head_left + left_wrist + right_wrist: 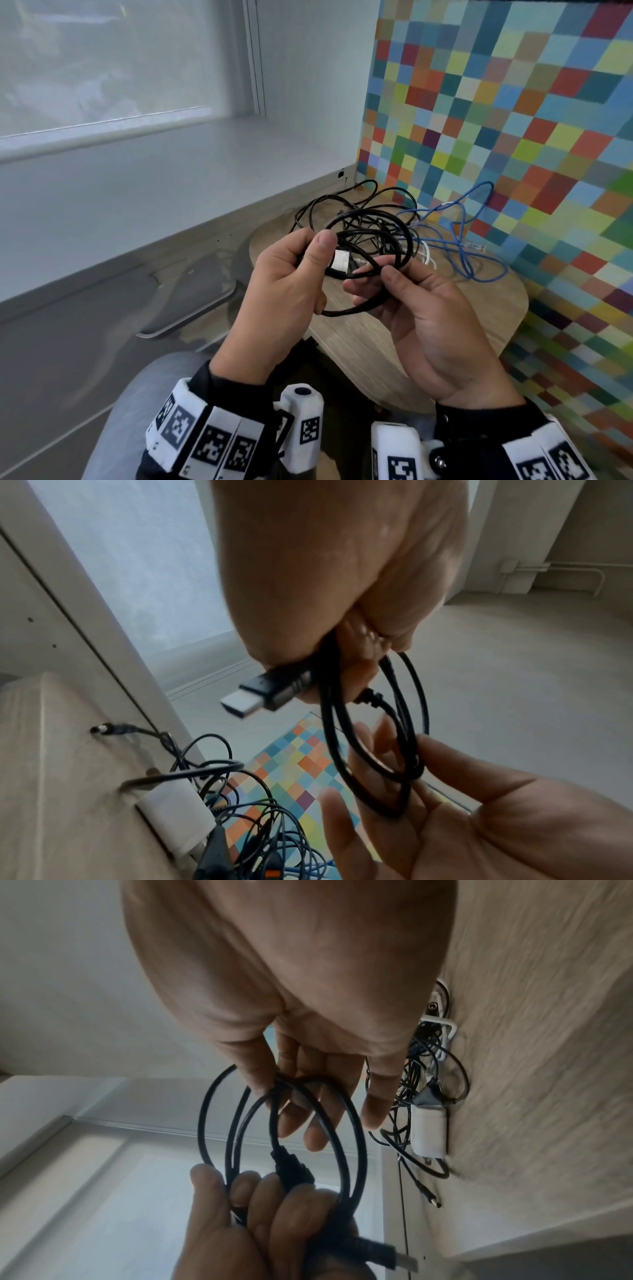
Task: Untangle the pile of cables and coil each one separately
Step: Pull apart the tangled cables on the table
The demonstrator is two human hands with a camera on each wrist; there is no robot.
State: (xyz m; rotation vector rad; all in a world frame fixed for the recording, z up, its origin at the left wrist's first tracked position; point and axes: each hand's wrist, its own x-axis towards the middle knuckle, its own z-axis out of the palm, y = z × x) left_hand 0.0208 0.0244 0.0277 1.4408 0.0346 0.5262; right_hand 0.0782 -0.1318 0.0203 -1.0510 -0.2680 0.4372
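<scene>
A black USB cable (368,236) is wound into several loops and held in the air between both hands. My left hand (313,246) grips the loops on one side, and the cable's USB plug (253,696) sticks out of the fist. My right hand (373,277) pinches the opposite side of the black USB cable (346,1123) between thumb and fingers. Behind the hands, the tangled pile (346,209) lies on the round wooden table (462,329). It holds thin black cables, a blue network cable (462,236), a white cable (428,257) and a white charger (178,818).
A multicoloured chequered wall (513,120) stands right behind the table. A white window sill (137,192) runs along the left. A barrel plug (106,729) lies loose at the pile's edge. My grey-trousered lap (137,411) is below the hands.
</scene>
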